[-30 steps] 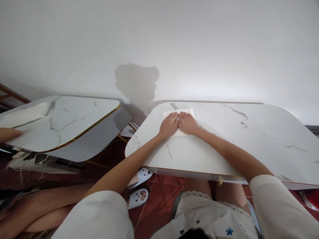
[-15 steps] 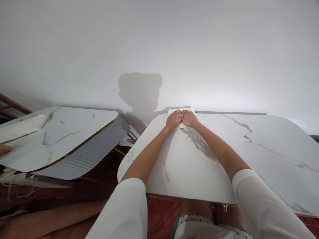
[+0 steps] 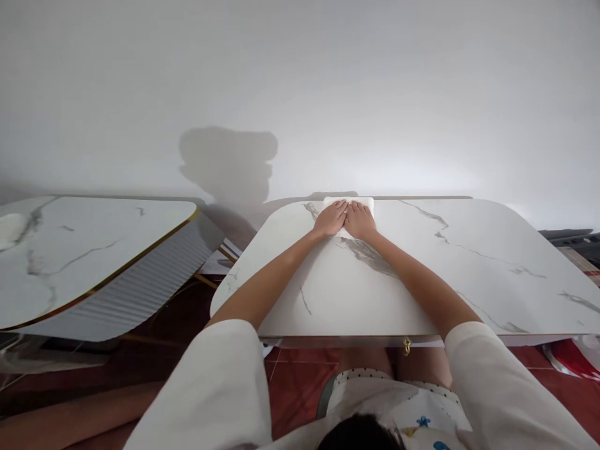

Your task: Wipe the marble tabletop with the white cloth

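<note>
A folded white cloth lies at the far edge of the white marble-patterned tabletop, close to the wall. Both arms are stretched forward. My left hand rests palm down on the cloth's left part, fingers laid flat. Right beside it, my right hand presses flat on the same cloth, and the fingertips of the two nearly touch. Much of the cloth is hidden under them.
To the left stands a second marble-patterned table with a gold rim and ribbed side; a white object lies on it. A gold fitting hangs under the near edge. Another person's limb shows at lower left. A pale wall rises behind.
The view has shifted slightly to the right and down. Both hands stay on the cloth at the far edge, their fingers lying flatter. The other person's hand on the left table has left view.
</note>
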Demonstrator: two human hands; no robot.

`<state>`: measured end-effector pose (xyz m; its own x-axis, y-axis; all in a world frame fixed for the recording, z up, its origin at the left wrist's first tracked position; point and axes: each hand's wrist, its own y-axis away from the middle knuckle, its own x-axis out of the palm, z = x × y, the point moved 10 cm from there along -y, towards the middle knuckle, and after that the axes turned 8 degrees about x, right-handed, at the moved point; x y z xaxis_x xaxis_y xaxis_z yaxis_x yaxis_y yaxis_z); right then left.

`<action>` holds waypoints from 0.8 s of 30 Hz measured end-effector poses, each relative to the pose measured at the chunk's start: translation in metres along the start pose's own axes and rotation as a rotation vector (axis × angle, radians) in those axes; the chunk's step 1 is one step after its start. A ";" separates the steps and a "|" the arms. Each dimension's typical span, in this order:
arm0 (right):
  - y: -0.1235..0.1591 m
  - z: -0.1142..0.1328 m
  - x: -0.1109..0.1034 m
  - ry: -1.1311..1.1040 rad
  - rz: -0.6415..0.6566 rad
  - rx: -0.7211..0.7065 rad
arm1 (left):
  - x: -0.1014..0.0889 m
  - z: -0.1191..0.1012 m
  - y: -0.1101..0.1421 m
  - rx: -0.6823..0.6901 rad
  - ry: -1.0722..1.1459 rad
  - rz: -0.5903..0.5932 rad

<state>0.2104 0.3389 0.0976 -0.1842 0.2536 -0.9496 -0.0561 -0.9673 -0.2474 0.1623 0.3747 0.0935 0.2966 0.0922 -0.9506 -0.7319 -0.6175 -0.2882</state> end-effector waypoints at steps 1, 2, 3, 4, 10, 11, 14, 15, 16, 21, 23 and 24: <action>0.009 0.003 -0.002 0.002 -0.007 -0.005 | -0.001 -0.005 0.008 0.003 -0.004 0.012; 0.019 0.007 -0.004 0.003 -0.015 -0.009 | -0.003 -0.010 0.017 0.010 -0.006 0.018; 0.029 0.012 -0.006 0.001 -0.021 -0.013 | -0.006 -0.016 0.026 0.021 -0.006 0.016; 0.039 0.017 -0.008 -0.004 -0.027 -0.019 | -0.009 -0.023 0.037 0.033 -0.003 0.007; 0.103 0.060 -0.018 -0.030 -0.086 -0.101 | -0.032 -0.051 0.112 0.029 -0.032 -0.047; 0.114 0.068 -0.020 -0.032 -0.090 -0.122 | -0.035 -0.054 0.126 0.021 -0.045 -0.048; 0.146 0.093 -0.026 -0.051 -0.074 -0.192 | -0.044 -0.062 0.166 -0.023 -0.086 -0.054; 0.156 0.099 -0.028 -0.062 -0.063 -0.215 | -0.046 -0.066 0.178 -0.040 -0.100 -0.058; 0.165 0.104 -0.031 -0.074 -0.050 -0.234 | -0.048 -0.070 0.189 -0.058 -0.113 -0.064; 0.204 0.107 -0.044 -0.129 -0.003 -0.315 | -0.053 -0.097 0.224 -0.150 -0.152 -0.088; 0.215 0.099 -0.049 -0.140 0.006 -0.340 | -0.050 -0.110 0.226 -0.161 -0.155 -0.076; 0.218 0.094 -0.050 -0.144 0.010 -0.343 | -0.048 -0.116 0.224 -0.162 -0.152 -0.070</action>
<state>0.1157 0.1163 0.1097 -0.3204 0.2192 -0.9216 0.2741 -0.9098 -0.3117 0.0556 0.1414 0.0884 0.2385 0.2484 -0.9388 -0.6013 -0.7214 -0.3436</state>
